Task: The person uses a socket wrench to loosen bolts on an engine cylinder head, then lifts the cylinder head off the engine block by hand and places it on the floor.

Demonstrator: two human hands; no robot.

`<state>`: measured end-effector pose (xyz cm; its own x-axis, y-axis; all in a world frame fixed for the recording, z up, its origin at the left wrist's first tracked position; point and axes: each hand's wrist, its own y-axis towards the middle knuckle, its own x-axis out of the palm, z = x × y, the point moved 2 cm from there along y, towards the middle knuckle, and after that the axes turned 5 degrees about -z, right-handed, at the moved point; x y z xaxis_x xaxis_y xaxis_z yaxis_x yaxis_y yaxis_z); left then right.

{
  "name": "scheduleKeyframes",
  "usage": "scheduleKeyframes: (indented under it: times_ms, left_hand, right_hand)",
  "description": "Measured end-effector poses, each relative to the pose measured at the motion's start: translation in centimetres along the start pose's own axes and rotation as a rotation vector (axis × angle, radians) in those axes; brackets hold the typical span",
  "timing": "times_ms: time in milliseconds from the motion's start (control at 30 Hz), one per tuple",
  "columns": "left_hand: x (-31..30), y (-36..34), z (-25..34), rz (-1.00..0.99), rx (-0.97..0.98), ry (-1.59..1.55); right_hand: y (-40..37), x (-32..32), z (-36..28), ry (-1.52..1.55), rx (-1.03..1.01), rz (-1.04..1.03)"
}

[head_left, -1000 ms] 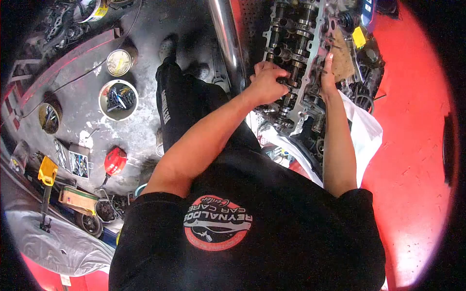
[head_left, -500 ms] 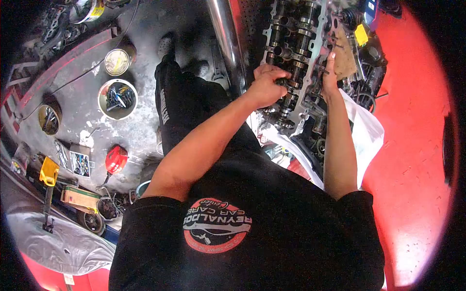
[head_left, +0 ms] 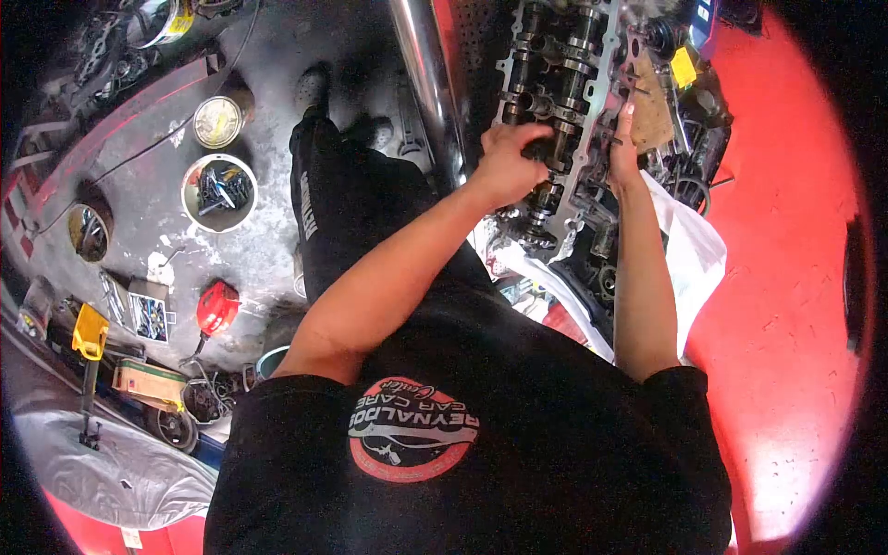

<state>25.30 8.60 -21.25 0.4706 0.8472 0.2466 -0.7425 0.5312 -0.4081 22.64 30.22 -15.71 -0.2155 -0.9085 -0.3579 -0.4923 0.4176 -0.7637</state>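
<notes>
An engine cylinder head [head_left: 597, 88] with a camshaft [head_left: 572, 88] and valve-train parts stands in front of me, its long side running away from my body. My left hand [head_left: 513, 166] reaches over the near part of it. Its thumb and forefinger curve around a dark part among the cam parts, too hidden to name. Along the right edge of the head, my right hand [head_left: 623, 153] grips the casting, one digit stretched up its side and the other fingers mostly hidden. A white plastic sheet [head_left: 689, 240] lies beneath and beside the near end.
A shiny metal post [head_left: 430, 74] stands left of the head. On the grey floor at left are a white bucket of small parts [head_left: 190, 199], a can [head_left: 217, 122], a socket tray [head_left: 148, 314] and a red tool [head_left: 217, 310]. Brown cardboard [head_left: 652, 111] lies at right.
My left thumb and forefinger have spread a little wider around the dark part. My right hand keeps its place on the head. The whole view has shifted slightly.
</notes>
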Motion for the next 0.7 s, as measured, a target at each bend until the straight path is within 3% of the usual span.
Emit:
scheduleKeyframes:
  times_ms: [133, 333, 433, 633, 700]
  left_hand:
    - [-0.2, 0.4, 0.1, -0.043, -0.102, -0.216]
    - [-1.2, 0.5, 1.1, -0.129, -0.106, 0.003]
    - [-1.0, 0.6, -0.2, -0.166, -0.187, -0.51]
    - [-2.4, -0.5, -0.3, -0.027, -0.169, -0.435]
    - [-3.7, -0.8, -1.0, 0.059, -0.055, -0.295]
  right_hand:
    - [0.4, -0.6, 0.6, 0.052, 0.068, -0.074]
    - [-1.3, 0.6, -1.0, -0.005, 0.101, -0.036]
    - [-1.7, 0.7, -1.1, -0.006, 0.088, -0.068]
    - [-0.6, -0.3, -0.2, -0.007, 0.103, -0.075]
    - [-0.6, 0.1, -0.2, -0.01, 0.071, -0.05]
